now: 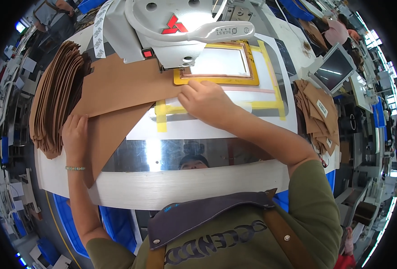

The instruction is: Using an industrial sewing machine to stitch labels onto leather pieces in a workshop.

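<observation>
My left hand (76, 134) has its fingers closed on the near edge of a brown paper-like piece (126, 83), at the left beside a thick stack of folded brown pieces (54, 98). My right hand (205, 101), fingers curled, grips the right end of that piece just in front of a yellow rectangular frame (252, 67) with a clear window. Another brown sheet (106, 134) lies underneath, angled toward the front. The piece reaches under the white sewing machine head (162, 40). A white board (265, 125) marked with yellow tape lies under the frame and my right arm.
Brown pieces with white labels (317, 112) are piled at the right below a tilted screen (331, 67). A steel plate (140, 154) runs along the white table's front (126, 188). Blue bins (117, 224) sit below. Other people (50, 13) are at the far left and right.
</observation>
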Motion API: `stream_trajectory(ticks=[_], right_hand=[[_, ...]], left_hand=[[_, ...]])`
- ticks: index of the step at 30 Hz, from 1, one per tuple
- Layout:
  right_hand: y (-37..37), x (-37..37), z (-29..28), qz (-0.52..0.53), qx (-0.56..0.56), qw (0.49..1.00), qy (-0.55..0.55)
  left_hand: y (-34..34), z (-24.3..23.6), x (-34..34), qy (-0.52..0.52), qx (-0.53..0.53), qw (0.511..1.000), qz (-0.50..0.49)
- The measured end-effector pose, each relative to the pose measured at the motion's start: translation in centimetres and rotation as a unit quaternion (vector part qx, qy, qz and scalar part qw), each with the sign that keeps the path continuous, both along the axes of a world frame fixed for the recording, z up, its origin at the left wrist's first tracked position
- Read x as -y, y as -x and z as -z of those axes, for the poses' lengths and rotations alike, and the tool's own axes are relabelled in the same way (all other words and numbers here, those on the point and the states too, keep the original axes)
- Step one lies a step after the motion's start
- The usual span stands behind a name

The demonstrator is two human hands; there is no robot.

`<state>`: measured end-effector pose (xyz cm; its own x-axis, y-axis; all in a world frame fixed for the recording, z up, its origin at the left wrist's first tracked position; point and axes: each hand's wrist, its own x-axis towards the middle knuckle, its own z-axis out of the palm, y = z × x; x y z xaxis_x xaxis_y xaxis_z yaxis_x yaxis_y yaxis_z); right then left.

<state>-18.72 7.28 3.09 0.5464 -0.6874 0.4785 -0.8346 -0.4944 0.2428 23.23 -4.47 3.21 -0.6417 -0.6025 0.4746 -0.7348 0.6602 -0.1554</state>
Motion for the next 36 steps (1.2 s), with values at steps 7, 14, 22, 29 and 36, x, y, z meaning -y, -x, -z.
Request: stream_trajectory(ticks=[7, 14, 22, 29, 36], right_hand=[[9.8, -5.7, -2.4, 0.073, 0.007, 0.995, -0.065], [18.8, -9.1, -2.1, 0.21, -0.048, 0.975, -0.052], [18.6, -9.6, 0.5, 0.214, 0.033, 0.976, -0.04], [19.4, -12.8, 2.1, 0.299, 0.132, 0.935, -0.139], [19.8, -12.7, 2.7, 0.325, 0.131, 0.927, -0.13]], left_hand=[[10.8, 0.5, 1.1, -0.005, -0.033, 0.99, 0.134], [20.4, 1.1, 0.3, -0.02, -0.02, 0.962, 0.27], [18.7, 2.7, -0.1, -0.115, -0.035, 0.975, 0.187], [12.4, 2.4, 0.1, -0.204, 0.0, 0.977, 0.057], [17.2, 1.4, -2.4, -0.154, 0.007, 0.983, 0.1]])
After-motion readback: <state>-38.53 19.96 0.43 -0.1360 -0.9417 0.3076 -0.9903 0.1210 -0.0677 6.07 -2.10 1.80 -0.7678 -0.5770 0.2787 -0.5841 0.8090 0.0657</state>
